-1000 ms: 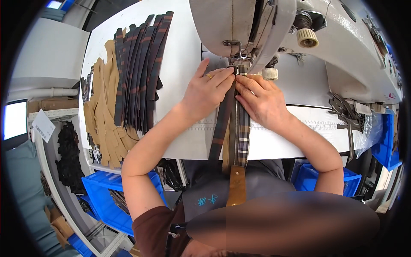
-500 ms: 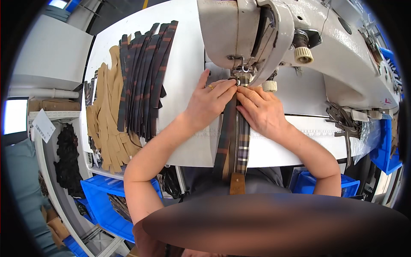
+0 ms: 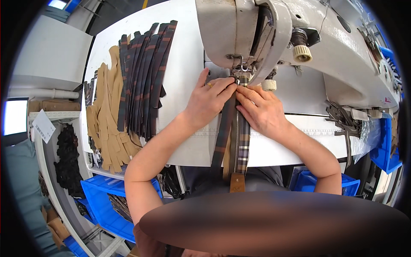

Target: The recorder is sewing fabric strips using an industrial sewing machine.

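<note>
A white sewing machine (image 3: 222,30) stands over a layered strip made of dark plaid fabric, a metal zipper (image 3: 237,132), tan material and beige-black plaid (image 3: 243,145), with a tan leather tab (image 3: 237,182) at its near end. My left hand (image 3: 208,98) has its fingertips bunched at the zipper just before the presser foot (image 3: 241,75), its thumb or a finger partly hidden. My right hand (image 3: 261,109) lies on the strip beside it, fingers curled together, pinching the zipper's edge. Both hands touch the work directly under the needle area.
Piles of tan strips (image 3: 107,120) and dark plaid strips (image 3: 145,77) lie on the white table's left. Dark scraps (image 3: 340,118) sit at the right. Blue bins (image 3: 102,203) are below on both sides, and a lit screen (image 3: 15,115) is at far left.
The whole scene sits slightly lower in the view than a second ago. My hands stay on the zipper strip by the presser foot with little change in their grip.
</note>
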